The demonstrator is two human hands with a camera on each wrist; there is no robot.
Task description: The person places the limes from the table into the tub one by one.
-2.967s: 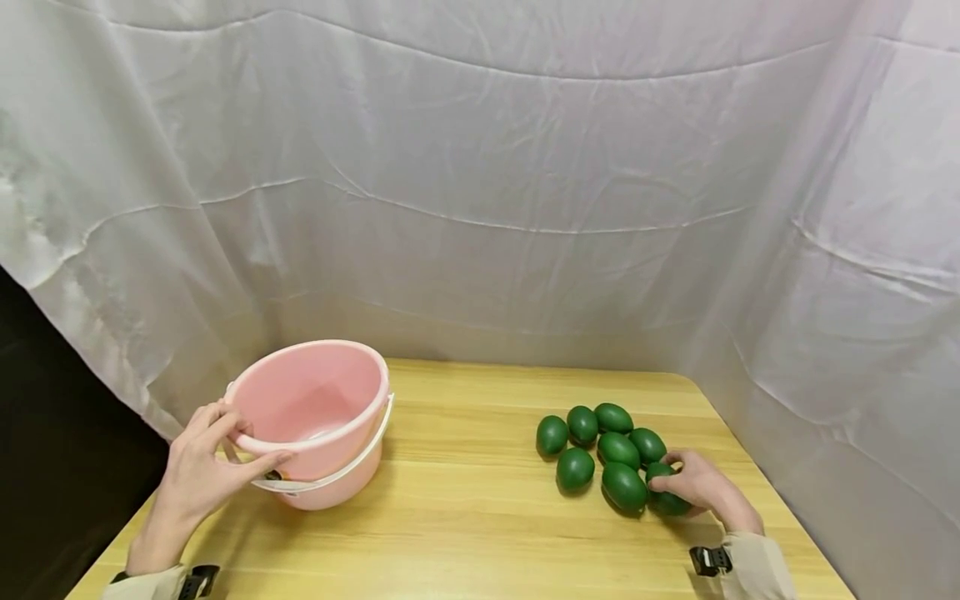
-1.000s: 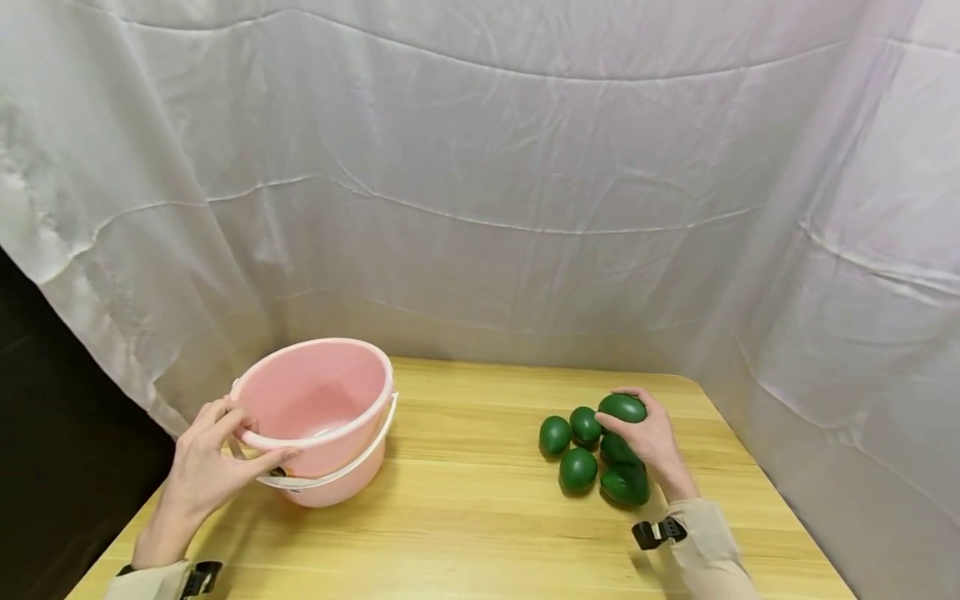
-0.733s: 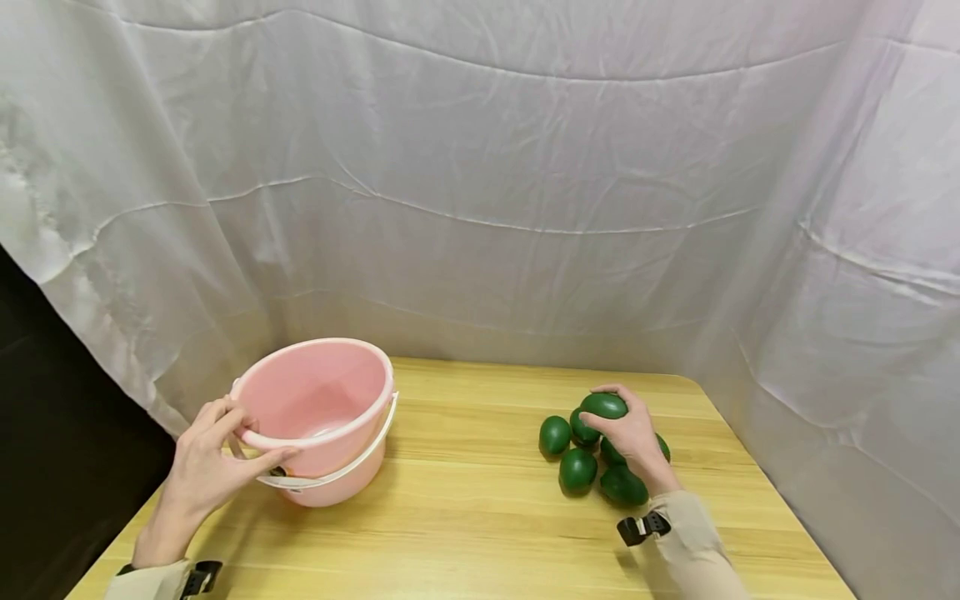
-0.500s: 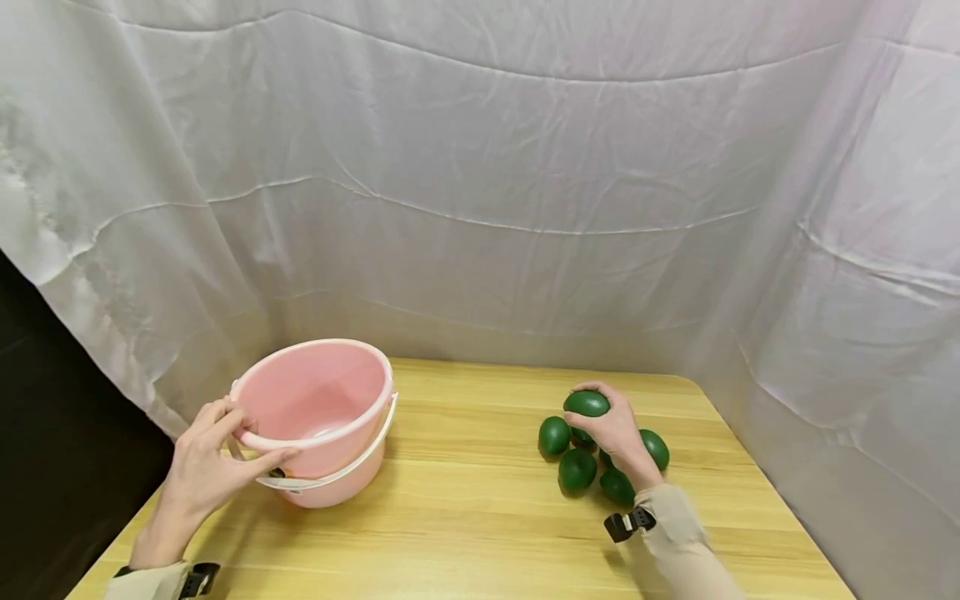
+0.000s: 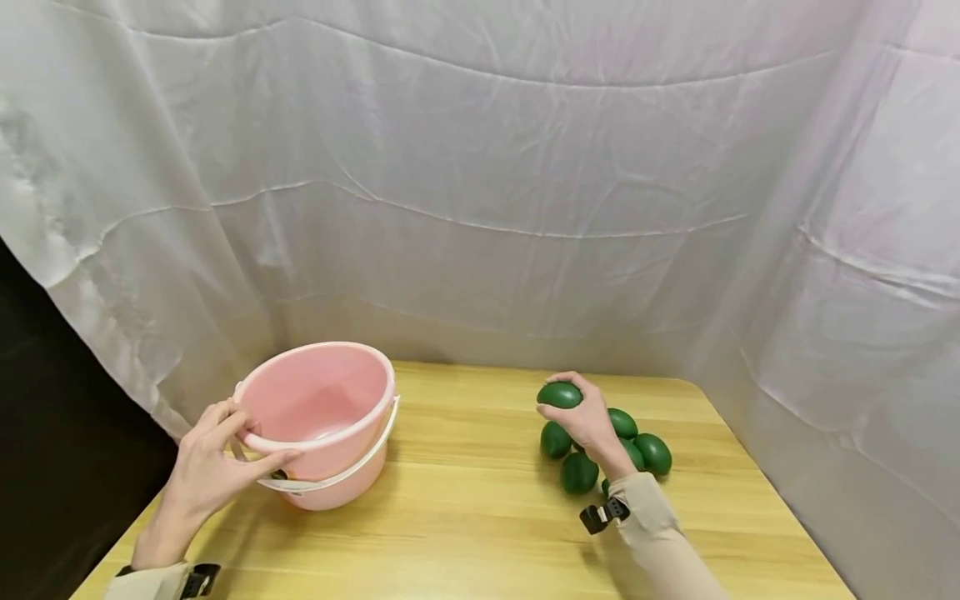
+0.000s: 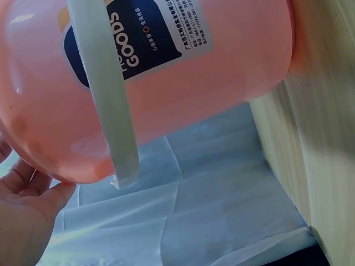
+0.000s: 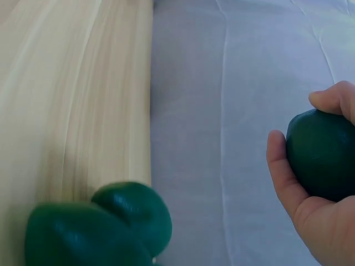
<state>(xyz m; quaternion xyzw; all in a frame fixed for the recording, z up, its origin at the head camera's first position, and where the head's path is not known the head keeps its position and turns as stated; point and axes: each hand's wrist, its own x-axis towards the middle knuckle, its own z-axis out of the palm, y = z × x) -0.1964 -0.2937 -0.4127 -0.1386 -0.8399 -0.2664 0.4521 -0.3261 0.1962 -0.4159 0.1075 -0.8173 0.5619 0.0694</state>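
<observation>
My left hand (image 5: 206, 462) grips the rim of a pink bucket (image 5: 337, 450) at the left of the table, thumb outside and fingers over the edge. In the left wrist view the thumb presses below the rim of the bucket (image 6: 222, 72), beside its white handle (image 6: 108, 94). My right hand (image 5: 588, 425) holds a smooth dark green avocado (image 5: 559, 395) between thumb and fingers, raised over the group at the right. The right wrist view shows the held avocado (image 7: 321, 155) off the table. Several more avocados (image 5: 652, 454) lie below, some partly hidden by the hand and forearm.
The wooden table (image 5: 465, 500) has bare wood between the bucket and the avocados. Grey-white curtains (image 5: 510, 208) hang behind and at both sides. Inside the bucket, the visible part shows only pink wall and bottom.
My right hand has picked up the avocado from the front right of the group, lifted it and carried it left above the others. My left hand keeps its grip on the bucket rim.
</observation>
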